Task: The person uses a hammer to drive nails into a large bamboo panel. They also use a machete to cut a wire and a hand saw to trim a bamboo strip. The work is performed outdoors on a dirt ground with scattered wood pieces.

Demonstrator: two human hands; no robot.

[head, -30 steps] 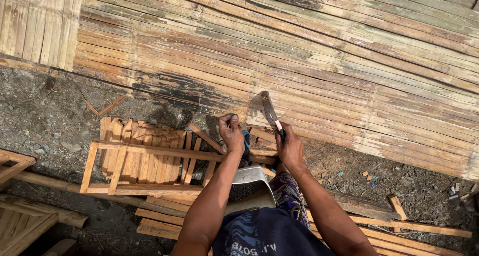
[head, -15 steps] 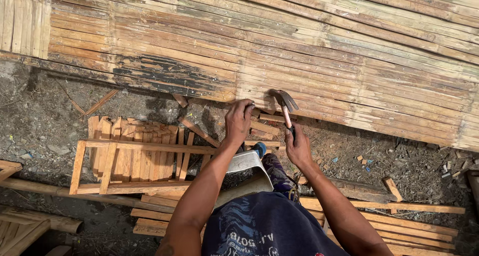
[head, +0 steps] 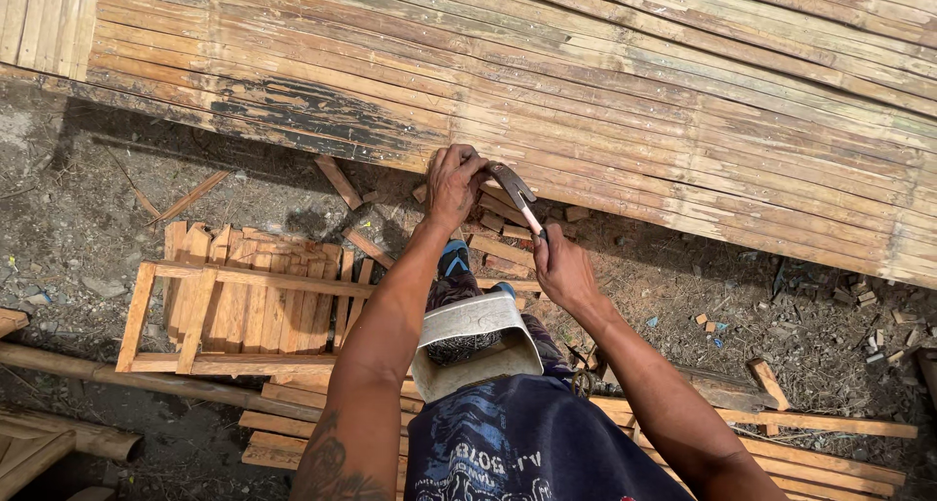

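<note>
A small wooden slat frame (head: 244, 301) lies on the dirt ground (head: 88, 228), well to the left of the bamboo panel's lower edge where the hands work. Below that frame a bamboo pole (head: 146, 382) runs along the ground, with loose wooden strips (head: 293, 433) beside it. The large woven bamboo panel (head: 586, 81) fills the upper part of the view, its flattened strips running from left to right. At the panel's lower edge, near the middle, the left hand (head: 454, 184) is curled, its fingertips pressed on the edge just left of the hammer head; whether it pinches something small there cannot be told. The claw hammer (head: 514, 191) is tilted, its metal head touching the panel's edge and its handle slanting down to the right. The right hand (head: 564, 272) is closed around the lower end of that handle, just below the panel. Short wood offcuts (head: 503, 252) lie under the hammer. Farther right, small wood chips (head: 859, 311) are scattered on the ground below the panel.
</note>
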